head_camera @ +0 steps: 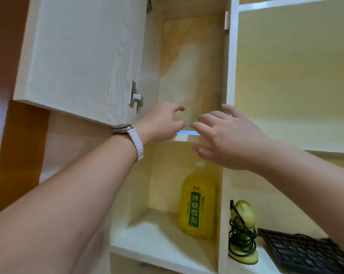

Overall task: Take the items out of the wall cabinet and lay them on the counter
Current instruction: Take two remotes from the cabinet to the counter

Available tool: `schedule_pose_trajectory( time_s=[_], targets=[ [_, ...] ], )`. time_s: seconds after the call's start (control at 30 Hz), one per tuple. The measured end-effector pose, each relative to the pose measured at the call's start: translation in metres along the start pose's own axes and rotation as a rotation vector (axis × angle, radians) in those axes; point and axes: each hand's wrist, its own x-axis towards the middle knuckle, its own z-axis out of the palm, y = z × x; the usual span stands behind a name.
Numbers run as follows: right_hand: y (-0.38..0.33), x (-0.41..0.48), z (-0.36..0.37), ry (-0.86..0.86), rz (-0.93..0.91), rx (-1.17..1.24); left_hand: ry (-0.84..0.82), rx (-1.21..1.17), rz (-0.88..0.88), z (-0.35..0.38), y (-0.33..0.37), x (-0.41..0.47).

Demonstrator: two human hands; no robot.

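The wall cabinet [190, 62] stands open above me, its white door [78, 56] swung out to the left. Both hands reach up to its bottom edge. My left hand [161, 123], with a white watch on the wrist, has its fingers curled apart at the cabinet's mouth. My right hand [226, 139] is spread open just beside it. Between the two hands a thin pale blue edge [188, 132] shows at the shelf lip; I cannot tell what it belongs to. No other item is visible inside the cabinet.
In the open niche below stands a large yellow drink bottle [196, 202] with a green label. To its right, a green-yellow object wrapped in black cord [242, 232] and a black keyboard [305, 252] rest on a white shelf. Open yellow-backed shelves [295, 76] lie to the right.
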Motion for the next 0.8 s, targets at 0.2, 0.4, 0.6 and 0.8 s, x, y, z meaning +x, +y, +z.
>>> schedule_pose_trajectory(
  time_s=[0.2,0.4,0.6,0.8],
  targets=[
    [0.007,0.022,-0.003,-0.207,-0.015,-0.199,-0.170,0.022,-0.100,0.009,-0.004,0.039],
    [0.001,0.034,0.002,-0.294,0.020,-0.223,-0.439,0.144,-0.094,0.021,-0.006,0.046],
    [-0.001,0.035,0.005,-0.228,0.030,-0.186,-0.374,0.130,-0.092,0.016,-0.009,0.043],
    [0.003,0.030,0.004,-0.173,0.011,-0.095,-0.202,0.059,-0.141,0.011,-0.006,0.035]
  ],
)
